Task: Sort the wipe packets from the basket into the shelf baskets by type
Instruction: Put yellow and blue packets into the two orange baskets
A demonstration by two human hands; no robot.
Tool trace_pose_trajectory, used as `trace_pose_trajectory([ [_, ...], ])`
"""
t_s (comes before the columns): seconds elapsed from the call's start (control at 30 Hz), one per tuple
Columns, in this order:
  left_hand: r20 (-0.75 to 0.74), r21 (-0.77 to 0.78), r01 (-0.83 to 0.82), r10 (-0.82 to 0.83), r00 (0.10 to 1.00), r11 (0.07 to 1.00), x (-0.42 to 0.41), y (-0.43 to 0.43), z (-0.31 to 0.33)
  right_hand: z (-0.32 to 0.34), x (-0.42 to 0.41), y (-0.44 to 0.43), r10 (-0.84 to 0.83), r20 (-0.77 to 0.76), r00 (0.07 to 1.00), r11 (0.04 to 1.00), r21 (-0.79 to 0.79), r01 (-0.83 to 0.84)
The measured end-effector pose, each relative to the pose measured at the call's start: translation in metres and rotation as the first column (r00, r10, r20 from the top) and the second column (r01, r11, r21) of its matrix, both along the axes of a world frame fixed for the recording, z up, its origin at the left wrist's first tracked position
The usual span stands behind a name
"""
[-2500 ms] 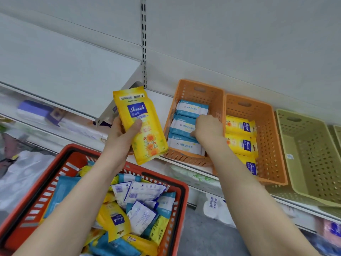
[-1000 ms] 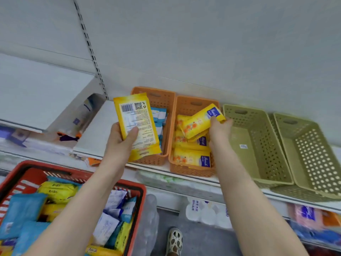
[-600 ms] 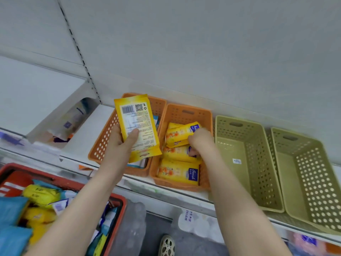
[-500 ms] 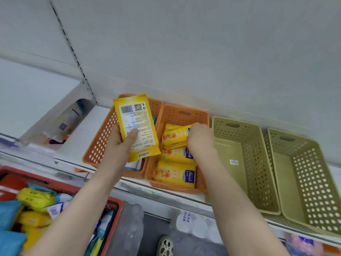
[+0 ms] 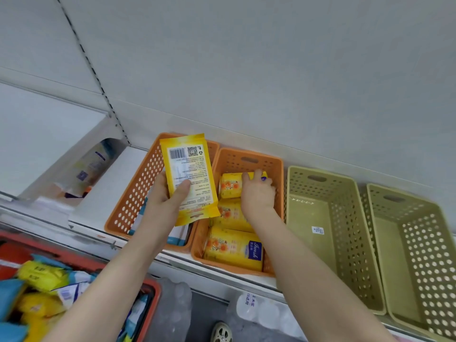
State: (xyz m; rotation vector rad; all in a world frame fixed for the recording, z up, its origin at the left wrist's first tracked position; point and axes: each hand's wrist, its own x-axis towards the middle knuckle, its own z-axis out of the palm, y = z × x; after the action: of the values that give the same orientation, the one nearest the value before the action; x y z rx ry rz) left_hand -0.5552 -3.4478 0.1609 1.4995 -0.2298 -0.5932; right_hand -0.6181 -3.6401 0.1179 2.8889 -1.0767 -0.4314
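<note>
My left hand (image 5: 170, 196) holds a yellow wipe packet (image 5: 188, 177) upright, its barcode side facing me, above the left orange basket (image 5: 134, 193). That basket holds blue-and-white packets (image 5: 179, 235), mostly hidden behind the packet and my arm. My right hand (image 5: 257, 193) is inside the right orange basket (image 5: 249, 160), fingers pressed on a yellow packet (image 5: 230, 186) at the back of a row of yellow packets (image 5: 233, 245). The red shopping basket (image 5: 150, 290) at lower left holds several mixed yellow, blue and white packets.
Two empty green baskets (image 5: 328, 218) (image 5: 417, 245) stand on the shelf to the right of the orange ones. A bottle (image 5: 91, 164) lies on the shelf at left. Packaged goods (image 5: 259, 307) sit on a lower shelf, and a shoe (image 5: 222, 333) shows on the floor.
My right hand carried a yellow packet down into the right orange basket and now rests on it at the back. The left hand kept its packet. The view shifted right.
</note>
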Motion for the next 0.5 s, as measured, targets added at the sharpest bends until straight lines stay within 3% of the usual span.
trace_pose_trajectory([
  [0.17, -0.013, 0.007, 0.012, -0.011, 1.000, 1.000, -0.001, -0.001, -0.001, -0.005, -0.004, 0.007, -0.029, -0.031, 0.999, 1.000, -0.005, 0.029],
  [0.33, -0.018, -0.002, 0.013, -0.013, 1.000, 1.000, -0.001, -0.001, 0.000, -0.012, -0.004, 0.009, 0.003, -0.044, 0.999, 0.994, -0.105, -0.007],
  [0.47, -0.029, -0.018, 0.048, -0.048, 0.998, 0.999, -0.003, -0.001, 0.003, -0.003, -0.002, 0.004, 0.018, -0.067, 0.998, 0.998, -0.058, -0.022],
  [0.5, -0.031, -0.033, 0.063, -0.064, 0.998, 0.998, -0.004, -0.001, 0.005, 0.003, -0.001, 0.000, 0.020, -0.008, 1.000, 1.000, -0.005, -0.020],
])
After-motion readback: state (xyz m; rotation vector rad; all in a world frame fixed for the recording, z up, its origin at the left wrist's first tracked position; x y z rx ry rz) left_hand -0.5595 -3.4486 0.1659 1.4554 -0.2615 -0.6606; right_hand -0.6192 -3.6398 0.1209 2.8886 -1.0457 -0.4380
